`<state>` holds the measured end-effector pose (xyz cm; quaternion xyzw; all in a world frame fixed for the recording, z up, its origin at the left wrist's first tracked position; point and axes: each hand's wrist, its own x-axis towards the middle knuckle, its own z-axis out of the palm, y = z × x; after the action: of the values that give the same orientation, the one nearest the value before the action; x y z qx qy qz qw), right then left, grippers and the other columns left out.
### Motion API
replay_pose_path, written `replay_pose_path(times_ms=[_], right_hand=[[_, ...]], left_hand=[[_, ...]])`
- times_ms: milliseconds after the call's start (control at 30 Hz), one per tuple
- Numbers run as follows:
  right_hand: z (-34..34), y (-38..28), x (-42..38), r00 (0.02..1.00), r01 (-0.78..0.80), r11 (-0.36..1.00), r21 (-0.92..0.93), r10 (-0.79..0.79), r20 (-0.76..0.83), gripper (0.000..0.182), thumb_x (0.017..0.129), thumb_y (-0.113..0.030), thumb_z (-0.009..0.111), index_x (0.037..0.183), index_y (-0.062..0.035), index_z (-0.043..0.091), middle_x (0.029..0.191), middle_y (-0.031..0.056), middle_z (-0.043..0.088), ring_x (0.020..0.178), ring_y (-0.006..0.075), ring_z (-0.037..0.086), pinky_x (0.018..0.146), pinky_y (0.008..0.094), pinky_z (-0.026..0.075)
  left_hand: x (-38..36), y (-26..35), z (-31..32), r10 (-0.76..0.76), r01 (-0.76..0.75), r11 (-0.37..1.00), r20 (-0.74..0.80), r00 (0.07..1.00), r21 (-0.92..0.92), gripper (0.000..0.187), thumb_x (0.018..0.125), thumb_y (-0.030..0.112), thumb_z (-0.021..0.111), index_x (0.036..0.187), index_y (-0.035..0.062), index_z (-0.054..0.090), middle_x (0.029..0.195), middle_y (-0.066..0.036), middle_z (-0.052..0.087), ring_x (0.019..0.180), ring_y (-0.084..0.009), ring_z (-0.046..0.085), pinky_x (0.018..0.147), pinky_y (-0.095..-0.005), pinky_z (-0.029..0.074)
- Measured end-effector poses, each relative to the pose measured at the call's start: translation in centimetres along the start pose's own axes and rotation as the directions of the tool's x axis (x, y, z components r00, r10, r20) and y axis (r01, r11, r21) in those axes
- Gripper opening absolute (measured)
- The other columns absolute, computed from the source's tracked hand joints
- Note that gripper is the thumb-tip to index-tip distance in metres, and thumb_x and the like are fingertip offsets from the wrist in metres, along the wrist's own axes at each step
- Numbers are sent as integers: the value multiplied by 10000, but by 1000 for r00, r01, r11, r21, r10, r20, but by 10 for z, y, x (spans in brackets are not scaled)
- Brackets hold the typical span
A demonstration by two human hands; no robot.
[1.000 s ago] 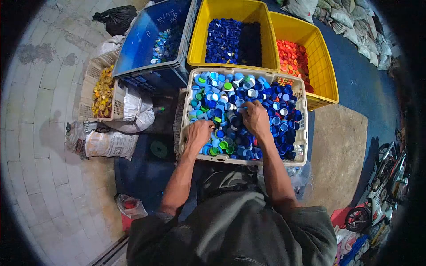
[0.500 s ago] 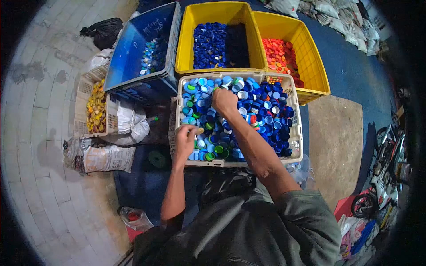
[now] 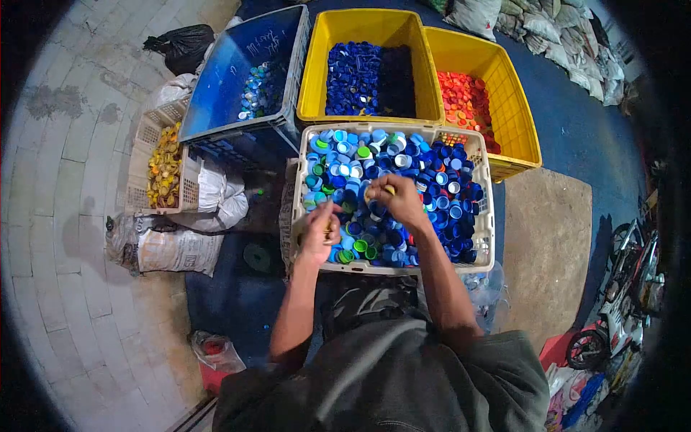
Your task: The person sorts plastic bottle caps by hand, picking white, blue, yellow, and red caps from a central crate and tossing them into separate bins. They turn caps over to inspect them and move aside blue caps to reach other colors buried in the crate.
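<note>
A white crate [image 3: 487, 216] in front of me is full of mixed bottle caps [image 3: 439, 187], mostly blue with some green and white. My left hand [image 3: 319, 232] is over the crate's near left part, fingers pinched on a yellowish cap. Over the crate's middle, my right hand [image 3: 398, 199] is curled around a yellow cap [image 3: 389, 189].
Behind the crate stand a blue crate [image 3: 230, 79] with light-blue caps, a yellow crate [image 3: 317, 72] with dark-blue caps and a second yellow crate [image 3: 522, 115] with red and orange caps. A white basket [image 3: 140, 155] of yellow caps and filled sacks [image 3: 180, 234] lie left. Motorbikes [image 3: 612, 317] stand right.
My right hand has drawn back from the crate's far side to its middle and now holds a yellow cap. My left hand stays at the near left.
</note>
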<state>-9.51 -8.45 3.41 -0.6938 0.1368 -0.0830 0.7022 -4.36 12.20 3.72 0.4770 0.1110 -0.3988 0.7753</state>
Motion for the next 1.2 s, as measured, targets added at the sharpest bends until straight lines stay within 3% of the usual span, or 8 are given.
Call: replay_pose_path(times_ms=[133,433,533,700,900,1000,1067,1200], right_hand=[[9,-4,-45,963,-269,953,141,261,73,189,854,-85,680,1021,-1,655,879,32,659,784,101,588,714,255,483],[10,-1,-66,994,-89,994,63,93,-65,241,874,-125,626,1077,-1,662,902,78,686,818,133,623,744,271,483],[7,-9,-72,991,124,969,-213,-133,-24,275,850,-155,663,1087,-15,663,935,106,686,823,177,645,749,292,492],[17,0,-73,974,165,958,-233,-195,-113,309,745,-161,780,998,-24,669,939,115,675,838,227,664,717,318,512],[29,10,-78,949,212,956,-202,-251,-192,332,769,-116,770,1060,-31,634,903,59,653,734,110,596,610,253,476],[32,7,-79,935,46,949,313,69,-348,304,843,-90,661,1136,-44,592,903,62,630,732,149,596,638,262,487],[21,4,-74,941,-13,590,807,281,-190,326,895,-190,517,1181,-34,537,992,84,615,777,161,582,623,259,465],[15,-16,-63,947,-94,206,974,321,23,403,799,-168,505,1177,-31,535,1111,140,606,964,258,599,820,379,481]], left_hand=[[-5,-10,29,-95,71,960,75,993,270,351,868,436,665,820,106,556,576,58,428,429,-19,362,374,-176,242],[-20,-13,44,-107,94,957,32,994,274,343,873,380,673,765,83,538,605,40,461,433,-11,373,365,-174,255],[-22,-14,42,-121,108,967,44,992,230,291,886,330,662,801,70,563,599,50,443,430,-11,379,359,-168,258],[-25,-23,39,-117,113,975,11,993,191,248,876,298,675,843,67,592,592,61,423,427,-12,372,357,-172,265],[-27,-28,34,-74,80,986,-50,996,147,287,860,336,693,844,73,580,594,53,432,423,-23,367,355,-180,265],[-27,-27,35,-55,69,992,-132,990,103,365,853,392,693,933,52,589,628,35,457,445,-34,391,371,-191,285],[-28,-23,36,-24,29,999,-132,991,35,436,857,436,675,1006,36,588,657,21,472,472,-43,419,390,-204,305],[-25,-13,28,6,-18,837,-23,1000,-547,457,968,370,492,1165,-40,532,852,-80,596,791,-172,588,760,-333,500]])
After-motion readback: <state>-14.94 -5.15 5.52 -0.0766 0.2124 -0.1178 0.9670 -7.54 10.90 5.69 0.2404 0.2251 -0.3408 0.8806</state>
